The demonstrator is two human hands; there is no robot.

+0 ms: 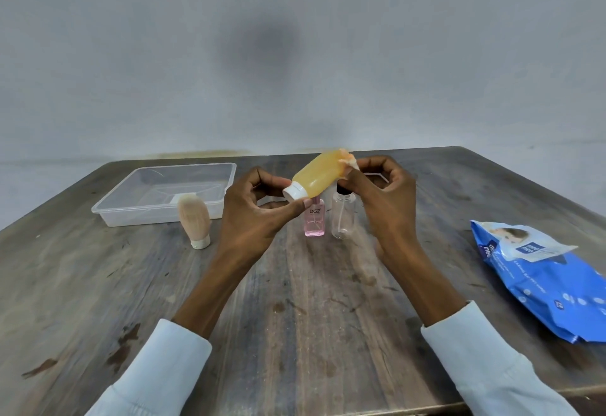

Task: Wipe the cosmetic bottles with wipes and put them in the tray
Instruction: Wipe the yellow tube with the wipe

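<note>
Your left hand pinches the white cap end of the yellow bottle, thumb and fingers curled round the cap. Your right hand pinches a small wad of wipe against the bottle's far, upper end. The bottle is held in the air over the middle of the surface, between both hands.

Key relation: the bottle's long axis runs diagonally, cap low and toward your left, base high and toward your right. Looks like the wiping step is in hand; the wipe sits at the base end, so the body toward the cap probably needs covering too.

The tray lies to the left, well apart from the bottle, on the far-left part of the surface. Your left hand is the nearer one to it, so the drop-off likely goes left. The tray holds no bottles that I can see; a pale patch shows in it, can't tell what.

Not yet in the tray: peach tube standing on its cap just in front of the tray, pink perfume bottle and clear spray bottle side by side under your hands. Wipes pack lies at the right.
</note>
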